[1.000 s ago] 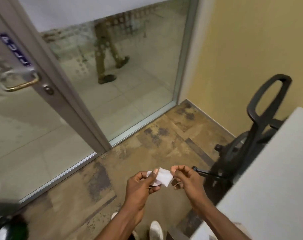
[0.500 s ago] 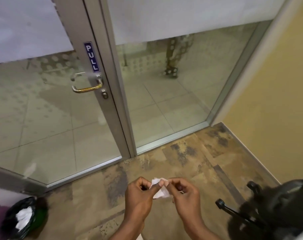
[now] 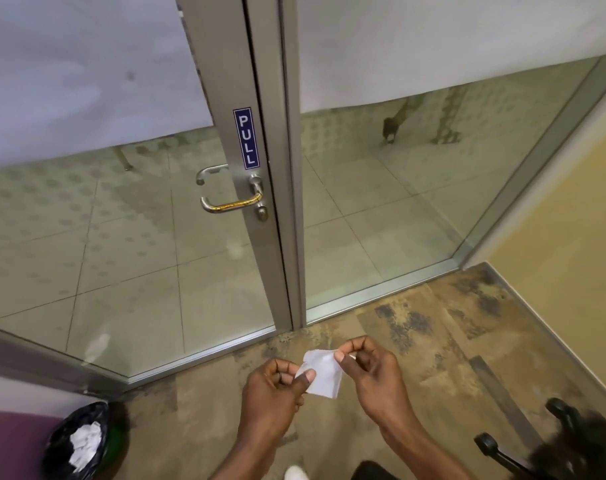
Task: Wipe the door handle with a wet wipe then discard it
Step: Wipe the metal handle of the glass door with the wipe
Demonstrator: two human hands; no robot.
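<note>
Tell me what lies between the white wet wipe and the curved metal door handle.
In the head view, only bare patterned floor and the grey door frame separate white wet wipe from curved metal door handle.

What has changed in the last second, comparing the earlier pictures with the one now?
The view swung left: the door handle went from the far left edge to the centre, and the lined bin came into sight at lower left while the office chair slid to the right corner. The wet wipe is opened out flatter. Unchanged: left hand and right hand both pinch it, away from the handle.
</note>
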